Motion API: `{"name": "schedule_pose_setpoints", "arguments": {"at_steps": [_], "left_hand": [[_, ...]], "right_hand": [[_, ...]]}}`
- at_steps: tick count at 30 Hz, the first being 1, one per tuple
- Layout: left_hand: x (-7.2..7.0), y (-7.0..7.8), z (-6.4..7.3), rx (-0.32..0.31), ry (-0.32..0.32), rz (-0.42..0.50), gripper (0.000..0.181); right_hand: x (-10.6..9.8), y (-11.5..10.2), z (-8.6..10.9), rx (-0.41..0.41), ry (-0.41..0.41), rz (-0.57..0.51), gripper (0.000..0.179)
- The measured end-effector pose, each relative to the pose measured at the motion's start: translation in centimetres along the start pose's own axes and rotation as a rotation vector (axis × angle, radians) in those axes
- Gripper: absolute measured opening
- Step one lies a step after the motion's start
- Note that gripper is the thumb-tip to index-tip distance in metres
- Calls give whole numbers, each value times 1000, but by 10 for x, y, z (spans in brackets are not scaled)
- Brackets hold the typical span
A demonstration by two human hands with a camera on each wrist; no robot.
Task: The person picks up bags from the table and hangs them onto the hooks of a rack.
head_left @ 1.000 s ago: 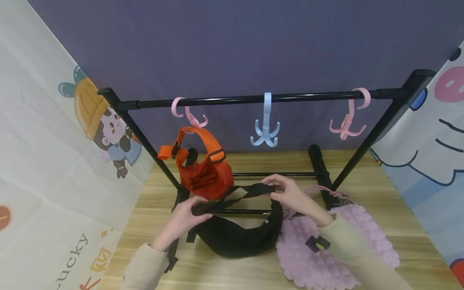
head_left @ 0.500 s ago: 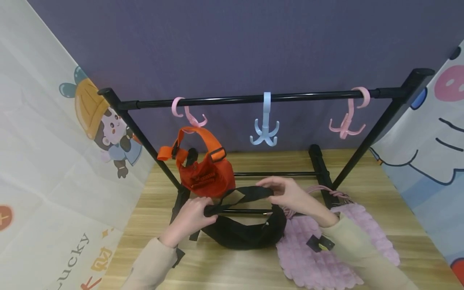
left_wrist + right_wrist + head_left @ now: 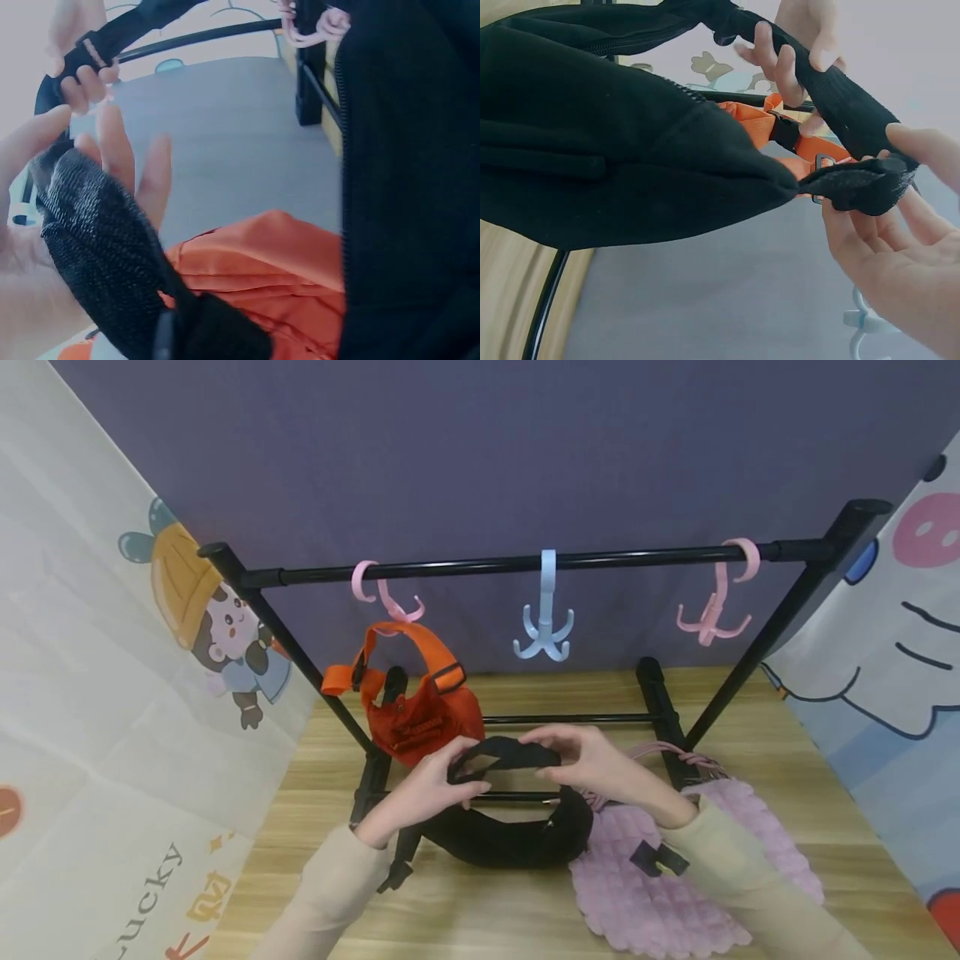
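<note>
ok, nearest from where i stand: pink quilted bag (image 3: 645, 910) lying on the wood surface (image 3: 465, 922). just left of it, black bag (image 3: 510, 847); left hand (image 3: 426, 787) and right hand (image 3: 600, 772) each pinch its strap (image 3: 504, 750) (can't tell if the bag clears the wood). step looks like shaping the strap into a loop; next move probably calls for an open loop and even lift. behind: orange bag (image 3: 427, 722), then rail (image 3: 637, 558) with blue hook (image 3: 545, 631).
</note>
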State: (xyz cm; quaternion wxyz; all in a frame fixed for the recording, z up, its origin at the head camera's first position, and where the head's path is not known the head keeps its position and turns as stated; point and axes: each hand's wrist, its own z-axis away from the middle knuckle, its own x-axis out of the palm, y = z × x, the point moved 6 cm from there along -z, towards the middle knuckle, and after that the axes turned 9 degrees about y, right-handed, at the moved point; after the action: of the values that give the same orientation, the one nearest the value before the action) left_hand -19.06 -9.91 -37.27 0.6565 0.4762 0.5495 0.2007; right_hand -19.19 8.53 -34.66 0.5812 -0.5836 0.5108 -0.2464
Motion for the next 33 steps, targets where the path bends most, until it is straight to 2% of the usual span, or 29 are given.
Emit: {"name": "schedule_pose_setpoints", "arguments": {"at_steps": [4, 9, 12, 17, 20, 25, 28, 33], "left_hand": [[0, 14, -1, 33, -32, 1, 55], [-7, 43, 2, 77, -4, -27, 45], [-12, 55, 4, 102, 19, -45, 35], [-11, 46, 0, 122, 49, -72, 24], [-10, 40, -3, 167, 60, -89, 21], [-12, 48, -4, 277, 68, -133, 15], [-14, 54, -6, 322, 83, -176, 9], [-17, 62, -10, 339, 101, -216, 5]], "right_hand": [[-1, -2, -1, 19, 14, 49, 41], [-2, -2, -2, 9, 46, 104, 36], [-4, -2, -2, -4, 67, 120, 28], [-8, -7, 0, -16, 94, 136, 18], [-10, -11, 0, -23, 106, 168, 15], [-16, -18, -1, -38, 147, 227, 11], [-22, -22, -1, -28, 181, 244, 11], [-30, -28, -1, -19, 204, 261, 11]]}}
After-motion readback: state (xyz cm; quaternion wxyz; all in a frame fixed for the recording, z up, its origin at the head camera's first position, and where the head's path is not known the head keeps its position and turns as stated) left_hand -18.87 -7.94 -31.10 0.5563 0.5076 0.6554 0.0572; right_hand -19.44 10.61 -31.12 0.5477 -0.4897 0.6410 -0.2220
